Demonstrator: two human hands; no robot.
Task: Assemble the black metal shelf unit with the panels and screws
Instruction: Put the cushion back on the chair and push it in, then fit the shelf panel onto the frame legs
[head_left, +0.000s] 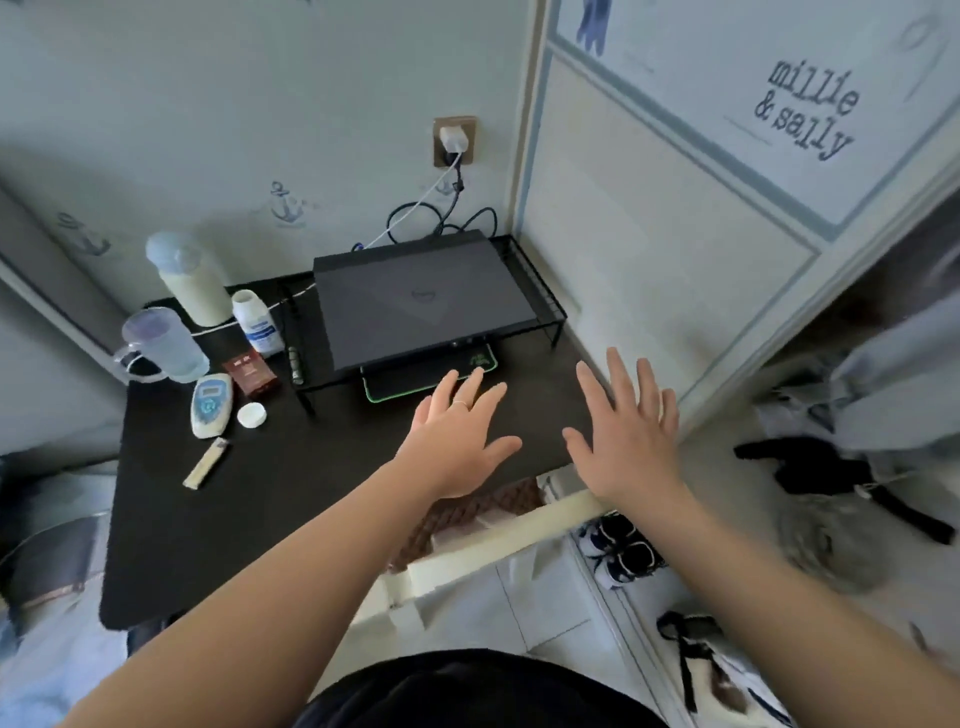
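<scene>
Left hand (457, 441) and right hand (628, 436) are both spread wide and empty over the worktop (311, 493), black metal shelf unit (535, 283) stands at the back carrying a closed laptop (415, 306), so I'd grab both ends evenly and check for wobble.

My left hand (457, 436) and right hand (623, 431) reach out side by side, palms down and fingers spread, above the right part of a black table (260, 509). Just beyond them, the black metal shelf unit (511, 260) stands on the table in the wall corner. A closed dark laptop (415, 306) lies on top.
</scene>
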